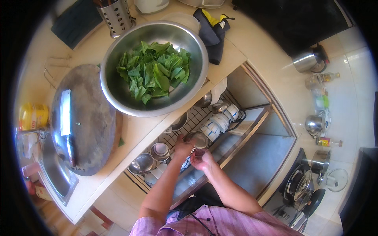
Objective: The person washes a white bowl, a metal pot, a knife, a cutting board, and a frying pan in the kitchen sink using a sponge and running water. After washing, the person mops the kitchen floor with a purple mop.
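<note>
Over a pulled-out dish drawer, my left hand (183, 146) grips the near-left side of a shiny round bowl (200, 141). My right hand (203, 160) holds the same bowl from its lower edge; whether it is metal or glass is hard to tell. Blue-and-white bowls (220, 122) stand in a row in the wire rack (193, 120), just beyond the held bowl. Nearer the left end of the drawer are a metal bowl (142, 163) and a small cup-like container (160, 151). Part of the rack is hidden under my hands and the countertop.
A steel basin (203, 63) of cut leafy greens (156, 70) overhangs the counter edge above the drawer. A cleaver (65, 113) lies on the round chopping board (91, 126), beside a sink (57, 168). Pans (298, 183) and a kettle (305, 62) stand right.
</note>
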Action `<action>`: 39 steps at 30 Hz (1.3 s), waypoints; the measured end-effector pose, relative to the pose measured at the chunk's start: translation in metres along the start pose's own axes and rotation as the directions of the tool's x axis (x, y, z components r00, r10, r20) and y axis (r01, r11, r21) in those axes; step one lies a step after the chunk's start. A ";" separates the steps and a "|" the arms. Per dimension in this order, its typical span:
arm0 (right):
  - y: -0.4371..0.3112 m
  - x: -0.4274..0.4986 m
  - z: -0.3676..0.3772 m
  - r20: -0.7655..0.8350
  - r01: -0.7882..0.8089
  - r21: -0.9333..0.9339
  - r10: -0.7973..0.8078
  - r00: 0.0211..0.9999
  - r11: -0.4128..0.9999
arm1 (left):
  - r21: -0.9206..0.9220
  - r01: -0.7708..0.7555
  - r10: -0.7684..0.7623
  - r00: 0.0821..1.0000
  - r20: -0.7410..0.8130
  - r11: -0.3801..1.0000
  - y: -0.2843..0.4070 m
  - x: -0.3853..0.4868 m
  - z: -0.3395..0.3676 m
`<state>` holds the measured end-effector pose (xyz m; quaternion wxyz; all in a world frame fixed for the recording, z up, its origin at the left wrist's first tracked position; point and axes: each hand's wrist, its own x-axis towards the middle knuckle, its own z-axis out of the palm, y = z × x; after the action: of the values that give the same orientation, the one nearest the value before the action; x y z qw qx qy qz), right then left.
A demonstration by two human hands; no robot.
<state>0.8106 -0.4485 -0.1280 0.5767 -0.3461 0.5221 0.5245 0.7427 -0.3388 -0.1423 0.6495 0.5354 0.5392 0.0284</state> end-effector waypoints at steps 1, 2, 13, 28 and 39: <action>-0.001 0.012 -0.007 -0.006 -0.024 -0.020 0.024 1.000 1.000 | 0.085 -0.073 0.077 0.996 -0.042 0.994 -0.005 0.002 0.001; -0.006 0.026 -0.018 -0.036 -0.079 0.001 0.079 0.996 0.997 | 0.187 -0.118 0.123 0.992 -0.020 0.975 0.016 -0.010 0.002; -0.008 -0.008 0.005 -0.186 0.101 -0.464 -0.208 0.960 0.880 | 0.609 -0.048 -0.011 0.996 0.094 0.792 0.044 -0.036 0.022; -0.033 0.006 0.011 -0.163 0.021 -0.742 -0.209 0.964 0.670 | 0.629 -0.050 0.037 0.999 0.034 0.776 0.031 -0.045 0.027; -0.033 -0.014 0.008 -0.033 0.175 -0.886 -0.435 0.900 0.430 | 0.495 -0.210 0.076 0.958 0.277 0.843 0.024 -0.104 -0.037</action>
<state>0.8454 -0.4511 -0.1178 0.3364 -0.7418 0.1846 0.5500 0.6850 -0.3678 -0.0500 0.5387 0.7289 0.4000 -0.1361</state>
